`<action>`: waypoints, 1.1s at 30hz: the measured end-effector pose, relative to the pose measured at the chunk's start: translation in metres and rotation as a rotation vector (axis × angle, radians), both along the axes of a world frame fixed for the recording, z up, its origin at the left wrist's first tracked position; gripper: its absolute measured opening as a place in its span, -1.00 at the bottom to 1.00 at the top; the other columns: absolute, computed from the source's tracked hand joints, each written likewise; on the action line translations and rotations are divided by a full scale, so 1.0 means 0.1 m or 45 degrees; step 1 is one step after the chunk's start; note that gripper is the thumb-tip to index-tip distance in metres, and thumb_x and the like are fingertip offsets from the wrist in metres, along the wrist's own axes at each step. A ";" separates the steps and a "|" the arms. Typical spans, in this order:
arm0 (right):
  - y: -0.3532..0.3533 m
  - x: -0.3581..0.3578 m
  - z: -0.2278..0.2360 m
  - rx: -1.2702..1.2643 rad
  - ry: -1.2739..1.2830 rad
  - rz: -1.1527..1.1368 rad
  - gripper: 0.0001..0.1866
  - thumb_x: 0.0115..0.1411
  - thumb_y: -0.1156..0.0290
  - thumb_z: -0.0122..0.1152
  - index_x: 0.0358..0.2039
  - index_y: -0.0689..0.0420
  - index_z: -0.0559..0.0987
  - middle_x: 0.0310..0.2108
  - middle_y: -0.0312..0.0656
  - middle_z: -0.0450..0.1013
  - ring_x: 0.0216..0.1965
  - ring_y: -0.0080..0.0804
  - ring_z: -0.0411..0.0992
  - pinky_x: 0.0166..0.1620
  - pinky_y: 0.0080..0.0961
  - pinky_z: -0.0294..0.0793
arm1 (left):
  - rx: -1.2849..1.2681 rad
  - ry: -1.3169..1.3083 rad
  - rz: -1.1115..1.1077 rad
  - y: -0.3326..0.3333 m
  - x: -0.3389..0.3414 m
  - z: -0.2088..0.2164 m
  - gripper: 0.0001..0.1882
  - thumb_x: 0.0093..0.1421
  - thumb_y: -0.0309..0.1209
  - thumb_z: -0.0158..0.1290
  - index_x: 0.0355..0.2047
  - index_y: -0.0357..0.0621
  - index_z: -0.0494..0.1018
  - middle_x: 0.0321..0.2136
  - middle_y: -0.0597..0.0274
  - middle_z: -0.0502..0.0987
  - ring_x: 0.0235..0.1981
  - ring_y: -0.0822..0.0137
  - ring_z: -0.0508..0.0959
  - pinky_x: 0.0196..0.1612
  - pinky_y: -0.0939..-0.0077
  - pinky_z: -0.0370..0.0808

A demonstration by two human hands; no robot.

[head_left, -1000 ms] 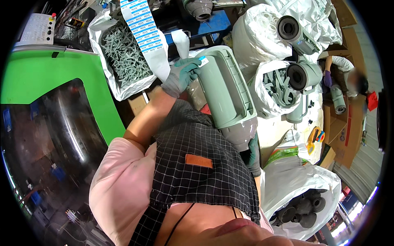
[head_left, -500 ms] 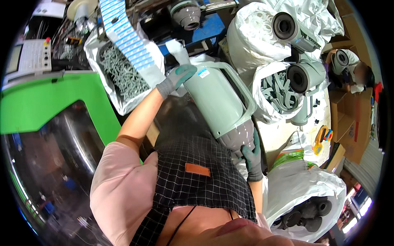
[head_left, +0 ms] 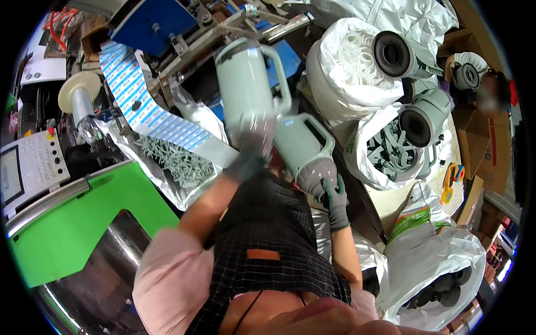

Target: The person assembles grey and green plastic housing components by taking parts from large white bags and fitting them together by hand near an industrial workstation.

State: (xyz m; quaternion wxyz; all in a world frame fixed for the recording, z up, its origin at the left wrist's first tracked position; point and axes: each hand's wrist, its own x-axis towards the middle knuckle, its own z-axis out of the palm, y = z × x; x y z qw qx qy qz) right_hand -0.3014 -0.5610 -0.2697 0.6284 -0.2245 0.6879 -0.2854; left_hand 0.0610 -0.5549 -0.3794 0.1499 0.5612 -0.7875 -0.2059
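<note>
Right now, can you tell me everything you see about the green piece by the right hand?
The green piece is a pale grey-green, rounded body that looks like smooth, hard plastic. A loop handle runs along its right side, with a dark gap inside. Its grey end is shiny and narrower. The piece is tilted, grey end slanting toward the person. The right hand grips that end with gloved fingers. What is underneath is hard to tell.

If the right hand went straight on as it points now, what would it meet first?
Probably the grey end of the lower pale-green container, which its fingers seem to touch.
</note>
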 end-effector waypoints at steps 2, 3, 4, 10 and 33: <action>-0.36 0.22 -0.15 -0.210 -0.160 0.023 -0.09 0.13 0.25 0.41 0.38 0.18 0.13 0.04 -0.11 0.41 -0.11 -0.39 0.47 -0.20 -0.50 0.53 | 0.571 0.464 0.138 0.59 0.24 0.43 -0.60 0.27 -0.24 0.09 0.07 -0.08 0.40 -0.07 0.16 0.46 -0.11 0.25 0.46 -0.06 0.32 0.41; -0.65 0.36 0.10 -0.016 -0.251 0.175 -0.08 0.16 0.17 0.36 0.41 0.10 0.08 0.06 -0.11 0.41 -0.21 -0.41 0.50 -0.41 -0.58 0.48 | 0.736 0.554 0.215 0.94 0.39 0.59 -0.57 0.25 -0.24 0.10 0.09 -0.08 0.38 -0.04 0.15 0.45 -0.08 0.24 0.46 -0.03 0.30 0.40; -0.84 0.53 0.11 -0.131 -0.401 0.182 -0.06 0.18 0.11 0.33 0.43 0.05 0.02 0.06 -0.12 0.42 -0.29 -0.43 0.51 -0.55 -0.64 0.38 | 0.803 0.537 0.221 1.21 0.52 0.74 -0.54 0.24 -0.24 0.11 0.11 -0.09 0.37 -0.01 0.14 0.44 -0.04 0.22 0.46 0.01 0.29 0.40; -1.94 1.90 -0.23 -0.244 -0.756 0.226 -0.16 0.20 0.25 0.30 0.41 0.00 0.09 0.19 -0.13 0.29 0.06 -0.30 0.36 -0.01 -0.34 0.47 | 0.850 0.343 0.258 2.04 0.93 1.24 -0.35 0.15 -0.24 0.19 0.23 -0.10 0.29 0.18 0.07 0.40 0.17 0.13 0.44 0.21 0.18 0.37; -0.52 1.22 1.50 -1.509 0.168 0.873 0.09 -0.35 0.02 0.58 0.25 0.09 0.33 0.18 0.05 0.30 0.24 0.12 0.25 0.32 0.03 0.17 | 0.247 0.566 0.402 -0.17 -0.44 2.71 -0.33 -0.17 -0.34 0.41 -0.03 -0.23 0.42 -0.10 0.06 0.47 -0.10 0.05 0.44 -0.02 0.18 0.43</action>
